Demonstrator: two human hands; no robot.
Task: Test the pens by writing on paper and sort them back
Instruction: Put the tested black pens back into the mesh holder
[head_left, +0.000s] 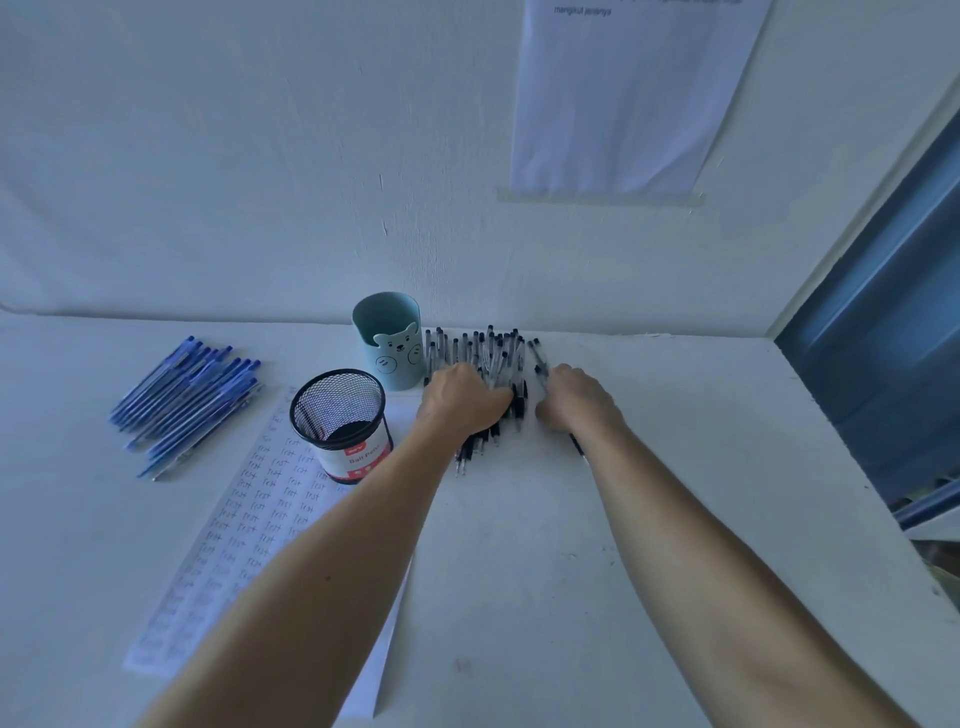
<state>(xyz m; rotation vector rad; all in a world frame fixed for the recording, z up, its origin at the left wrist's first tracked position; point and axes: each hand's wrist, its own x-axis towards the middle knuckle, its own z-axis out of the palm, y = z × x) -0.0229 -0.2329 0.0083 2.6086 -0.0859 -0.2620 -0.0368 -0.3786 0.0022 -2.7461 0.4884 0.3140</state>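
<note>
Black pens (488, 358), heaped at the wall beside the bear cup (387, 338), are clasped from both sides by left hand (460, 400) and right hand (576, 400), fingers curled. Sorting-back step judged; next, the bundle likely needs squaring and lifting into a cup.

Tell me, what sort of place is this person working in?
Probably a desk in an office or study corner: a white table against a wall, a mesh pen cup and bear pen cup, piles of blue pens and black pens, a notice taped above.
</note>
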